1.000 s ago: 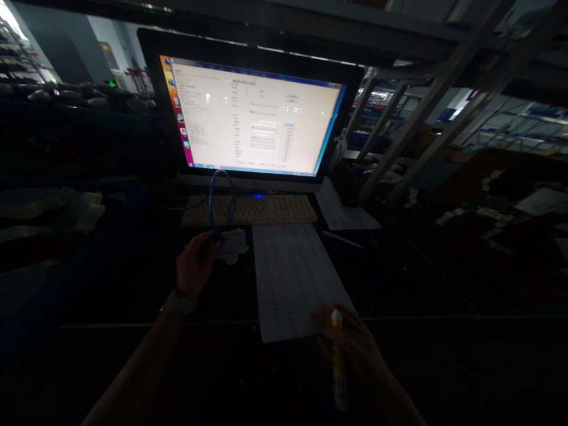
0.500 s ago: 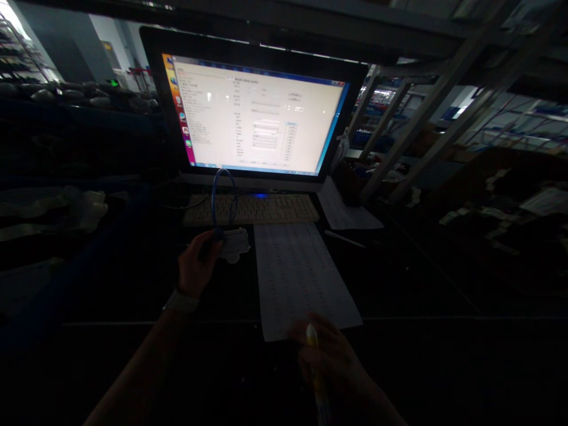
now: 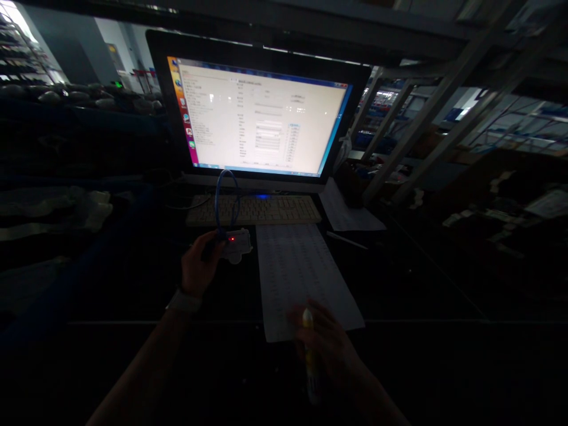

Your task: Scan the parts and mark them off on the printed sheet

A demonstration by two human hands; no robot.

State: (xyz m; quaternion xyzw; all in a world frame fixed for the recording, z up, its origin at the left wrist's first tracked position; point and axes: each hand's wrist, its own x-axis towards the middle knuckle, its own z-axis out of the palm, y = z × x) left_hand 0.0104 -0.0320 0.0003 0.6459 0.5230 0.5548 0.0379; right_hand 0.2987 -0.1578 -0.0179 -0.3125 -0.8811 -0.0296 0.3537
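Observation:
My left hand (image 3: 199, 264) is closed in a pinch on the plug end of a blue cable (image 3: 217, 198), at the left end of a small pale flat device (image 3: 237, 245). A red light glows on the device near my fingertips. The cable loops up in front of the keyboard. Over the lower end of a printed sheet (image 3: 295, 266), my right hand (image 3: 331, 340) is closed around a yellow and white marker pen (image 3: 309, 349), its pale end pointing up. Dim light and motion blur make the right fingers hard to see.
A lit monitor (image 3: 261, 118) stands behind a white keyboard (image 3: 279, 211). A thin white pen (image 3: 347, 240) and another paper (image 3: 350, 210) lie to the right. A blue-edged bin (image 3: 84, 260) with pale bagged things is at the left; metal shelf bars (image 3: 426, 118) rise at the right.
A red light has come on at the device. My right hand and the marker have shifted slightly up and left. My left hand keeps its pinch; the whole view has shifted a little.

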